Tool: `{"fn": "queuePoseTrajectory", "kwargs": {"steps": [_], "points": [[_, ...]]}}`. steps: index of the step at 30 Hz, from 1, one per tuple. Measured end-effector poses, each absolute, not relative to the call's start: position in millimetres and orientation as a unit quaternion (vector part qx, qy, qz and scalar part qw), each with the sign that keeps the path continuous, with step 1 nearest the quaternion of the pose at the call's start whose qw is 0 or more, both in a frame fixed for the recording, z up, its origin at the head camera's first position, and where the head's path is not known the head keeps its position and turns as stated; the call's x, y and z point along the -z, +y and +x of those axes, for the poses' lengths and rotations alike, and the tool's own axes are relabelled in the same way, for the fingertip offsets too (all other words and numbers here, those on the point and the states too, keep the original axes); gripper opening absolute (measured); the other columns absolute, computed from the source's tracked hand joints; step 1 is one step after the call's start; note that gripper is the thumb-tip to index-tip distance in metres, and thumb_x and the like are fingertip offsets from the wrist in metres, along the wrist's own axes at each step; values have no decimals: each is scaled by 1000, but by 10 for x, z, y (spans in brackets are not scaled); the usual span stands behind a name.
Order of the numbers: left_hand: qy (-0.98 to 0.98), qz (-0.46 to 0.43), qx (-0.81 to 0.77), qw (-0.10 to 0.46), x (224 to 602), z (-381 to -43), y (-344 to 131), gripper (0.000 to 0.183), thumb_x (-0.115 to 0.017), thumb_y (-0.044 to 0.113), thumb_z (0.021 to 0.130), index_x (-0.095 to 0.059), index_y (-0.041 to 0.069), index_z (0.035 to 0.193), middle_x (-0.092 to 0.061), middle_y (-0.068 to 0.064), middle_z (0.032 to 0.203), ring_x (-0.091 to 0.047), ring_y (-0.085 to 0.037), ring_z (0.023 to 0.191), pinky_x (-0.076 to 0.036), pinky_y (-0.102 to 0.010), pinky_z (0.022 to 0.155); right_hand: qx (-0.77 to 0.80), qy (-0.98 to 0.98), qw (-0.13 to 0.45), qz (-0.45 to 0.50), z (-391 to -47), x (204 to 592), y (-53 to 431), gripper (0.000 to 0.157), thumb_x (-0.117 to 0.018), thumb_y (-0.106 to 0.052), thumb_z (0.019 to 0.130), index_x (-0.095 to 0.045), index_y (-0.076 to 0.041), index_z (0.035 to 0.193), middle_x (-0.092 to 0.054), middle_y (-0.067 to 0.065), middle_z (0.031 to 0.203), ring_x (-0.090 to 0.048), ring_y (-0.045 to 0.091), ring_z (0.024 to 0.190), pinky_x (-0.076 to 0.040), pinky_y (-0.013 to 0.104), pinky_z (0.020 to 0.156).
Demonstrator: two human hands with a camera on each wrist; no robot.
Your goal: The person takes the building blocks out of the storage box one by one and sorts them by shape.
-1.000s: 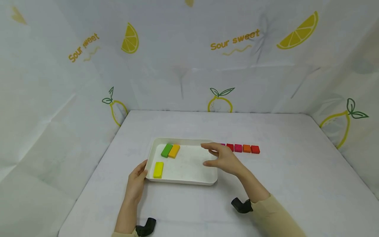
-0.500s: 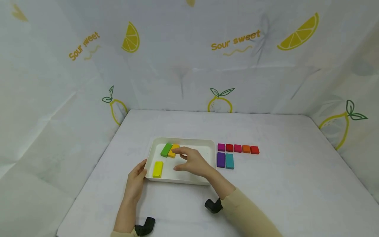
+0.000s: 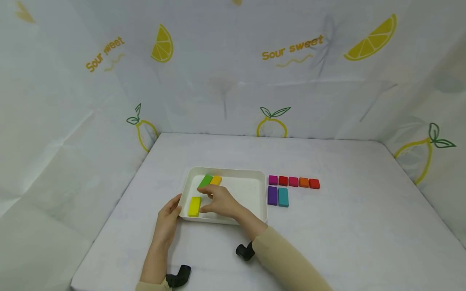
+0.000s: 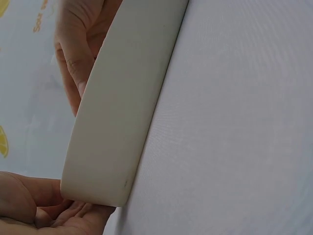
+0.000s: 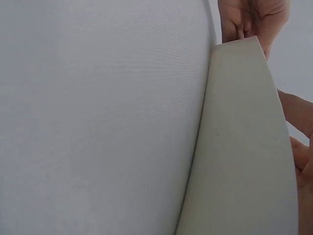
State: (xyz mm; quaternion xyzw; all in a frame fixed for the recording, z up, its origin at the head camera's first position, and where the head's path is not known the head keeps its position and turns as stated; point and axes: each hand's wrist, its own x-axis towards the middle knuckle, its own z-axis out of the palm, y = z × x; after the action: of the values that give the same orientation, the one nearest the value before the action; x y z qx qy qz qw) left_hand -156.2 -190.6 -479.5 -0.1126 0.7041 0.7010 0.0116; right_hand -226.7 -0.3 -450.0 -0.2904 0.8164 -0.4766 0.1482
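A white rectangular tray [image 3: 247,194] lies on the table, its left end held by my left hand [image 3: 167,222]. The left wrist view has that hand [image 4: 54,208] at the tray's corner. Inside the tray are a bright yellow block [image 3: 194,206] near the front left, a green block [image 3: 205,180] and an orange-yellow block [image 3: 216,180] behind it. My right hand [image 3: 222,202] hovers over the tray just right of the yellow block, thumb and fingers apart with nothing between them. It partly covers the two rear blocks. In the right wrist view the tray wall hides most of that hand.
Right of the tray, several small blocks stand in a row, from magenta [image 3: 273,180] to red [image 3: 314,184]. A purple block [image 3: 272,195] and a teal block [image 3: 283,197] lie in front of them. White printed cloth [image 3: 222,93] surrounds the table's back and sides.
My right hand has moved left across the tray, from its right edge to beside the yellow block, uncovering the purple and teal blocks. My left hand has stayed at the tray's left end.
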Motion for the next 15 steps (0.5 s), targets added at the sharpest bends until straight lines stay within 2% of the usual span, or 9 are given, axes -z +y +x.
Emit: {"fn": "queuePoseTrajectory", "kwargs": {"steps": [8,15], "points": [[700,-111,-705,14,4807,-1565,-1905,48,-34,4,105,-29,-2,153,-30,-21,160,-31,-31,148,-27,-42,122,450,833,145,-287,-2285,4627,-91,69,-87,-12,72,-59,-3,135,-62,9,139,-59,26,127,-50,37,108],[700,-111,-705,14,4797,-1568,-1908,49,-34,4,105,-29,-1,153,-29,-21,161,-30,-32,150,-27,-43,122,413,851,135,-296,-2288,4633,-142,71,-87,-14,72,-58,-6,136,-63,7,137,-61,22,121,-51,34,104]]}}
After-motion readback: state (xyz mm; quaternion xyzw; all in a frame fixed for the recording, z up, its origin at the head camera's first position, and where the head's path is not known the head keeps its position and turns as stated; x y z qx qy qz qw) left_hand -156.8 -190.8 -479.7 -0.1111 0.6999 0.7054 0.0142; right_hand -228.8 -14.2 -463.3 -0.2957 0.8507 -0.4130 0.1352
